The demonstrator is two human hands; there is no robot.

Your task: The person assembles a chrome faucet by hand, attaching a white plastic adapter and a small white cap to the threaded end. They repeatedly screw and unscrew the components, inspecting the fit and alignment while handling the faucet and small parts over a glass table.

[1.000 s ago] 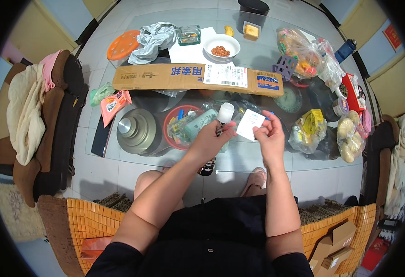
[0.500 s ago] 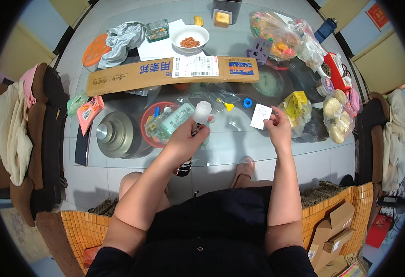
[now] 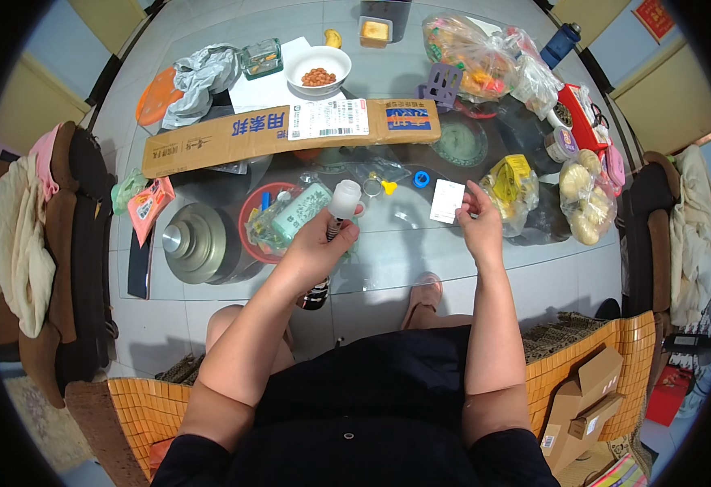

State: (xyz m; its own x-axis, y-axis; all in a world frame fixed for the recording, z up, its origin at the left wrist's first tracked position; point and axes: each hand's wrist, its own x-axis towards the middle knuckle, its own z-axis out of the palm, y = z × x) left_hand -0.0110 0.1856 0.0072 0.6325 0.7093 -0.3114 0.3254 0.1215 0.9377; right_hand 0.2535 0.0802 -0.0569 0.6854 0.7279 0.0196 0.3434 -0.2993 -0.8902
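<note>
My left hand (image 3: 316, 250) is closed around a slim bottle-like object (image 3: 345, 199) with a frosted white top. Its dark, light-banded body shows again below my fist, and my fingers cover the middle. Pinched at its right edge by my right hand (image 3: 483, 226) is a small white card (image 3: 448, 200) with faint print, above the near part of the glass table (image 3: 388, 264). Beyond the card lie a blue ring (image 3: 421, 179) and a yellow plastic piece (image 3: 388, 187). Left of the bottle is a red basin (image 3: 247, 213) with a green packet (image 3: 302, 209) in it.
A long cardboard box (image 3: 217, 147) lies across the table, with a white bowl of nuts (image 3: 317, 69) behind it. A steel lidded pot (image 3: 195, 243) stands at the left. On the right are bagged pale round items (image 3: 587, 199) and a yellow packet in plastic (image 3: 511, 191).
The whole view has shifted slightly, so the table things appear a little farther left. Both hands keep their holds, with the card turned a little.
</note>
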